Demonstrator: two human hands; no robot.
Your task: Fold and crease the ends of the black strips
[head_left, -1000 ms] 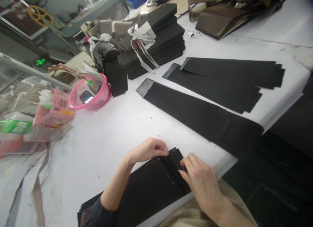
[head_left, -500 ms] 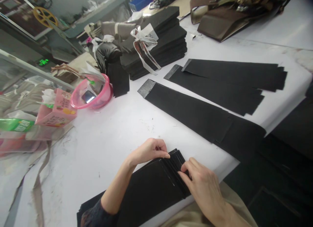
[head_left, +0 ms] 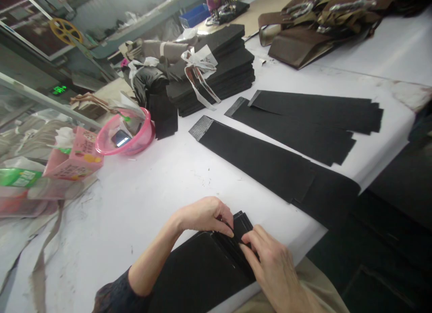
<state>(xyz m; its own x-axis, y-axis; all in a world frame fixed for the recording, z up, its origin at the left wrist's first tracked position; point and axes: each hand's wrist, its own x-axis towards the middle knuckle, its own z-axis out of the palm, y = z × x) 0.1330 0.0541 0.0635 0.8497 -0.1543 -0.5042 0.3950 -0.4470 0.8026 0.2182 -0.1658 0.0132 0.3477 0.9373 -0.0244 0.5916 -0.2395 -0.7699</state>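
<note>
At the table's near edge lies a stack of black panels (head_left: pixel 192 272), their stepped, layered ends fanned at the right. My left hand (head_left: pixel 209 216) reaches across the stack from the left, thumb and fingers pinched on the edge of one black panel. Close beside it, my right hand (head_left: pixel 268 257) has its thumb and forefinger pinched on the same layered end. The fingertips hide the exact spot that is gripped. Beyond my hands, a long black strip (head_left: pixel 253 158) with a grey end lies flat, its other end drooping over the table edge.
More black strips (head_left: pixel 303 119) lie overlapped farther back. A tall stack of black panels (head_left: pixel 216 72) stands behind, tied with pale ribbon. To the left are a pink basin (head_left: pixel 145 135) holding a phone and a pink box (head_left: pixel 76 158). Brown bag pieces (head_left: pixel 303 45) lie at upper right.
Both hands have shifted slightly and come closer together at the layered end. The left fingertips now pinch a panel edge nearer the right thumb. The camera view has tilted a little.
</note>
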